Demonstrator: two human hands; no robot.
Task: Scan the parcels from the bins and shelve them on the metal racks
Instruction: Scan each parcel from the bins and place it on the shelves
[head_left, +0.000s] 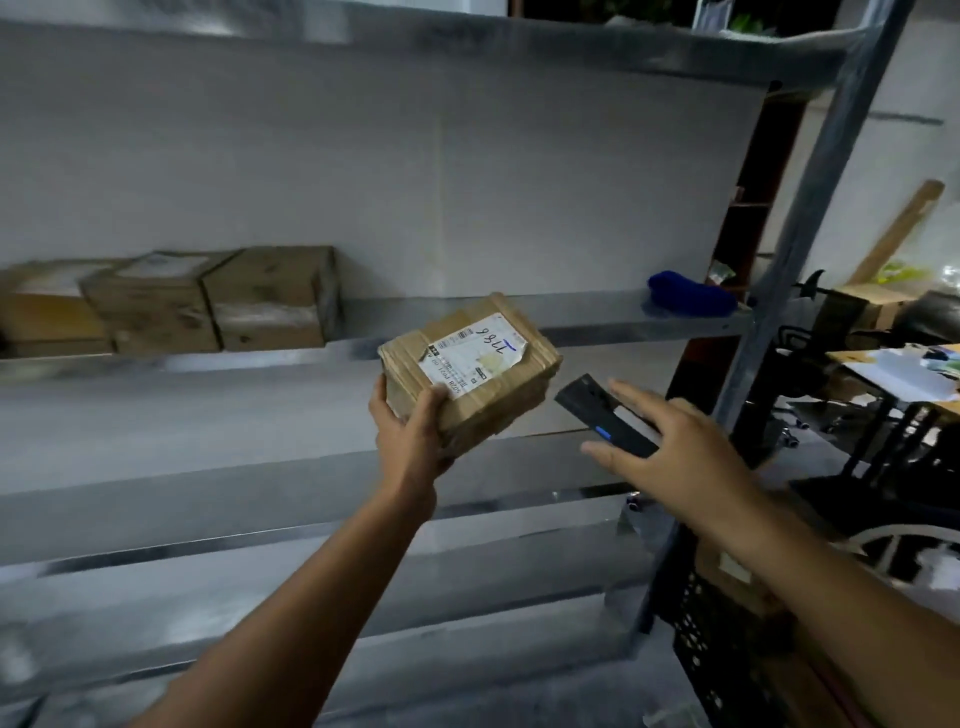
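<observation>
Gripping a small brown cardboard parcel (470, 371) with the left hand (415, 431), thumb curled over the near top edge and fingers wrapped under the base. Holding it in the air, tilted, in front of the grey metal rack (597, 312), just off the front edge of the middle shelf and touching no shelf. On top of the parcel, a white shipping label (467, 356) with blue handwriting, peeling at one corner.

Just right of the parcel and apart from it, the right hand (675, 441), seen from the back, forefinger and thumb straight and spread. Between them, poking out towards the parcel, a slim black handheld scanner (602, 415) with a small blue light on its side. Hold on the scanner hidden under the palm, so impossible to tell whether clasped or merely carried.

At the left end of the middle shelf, against the back panel, three worn brown cardboard boxes (208, 301) side by side and touching. At the right end of the same shelf, near the upright, a bundled dark blue cloth (685, 296). Low at the right, beside the rack's front upright, a black perforated plastic crate (727, 654) with brown cardboard in it. Farther right, a cluttered table (841, 356) bearing white papers.
</observation>
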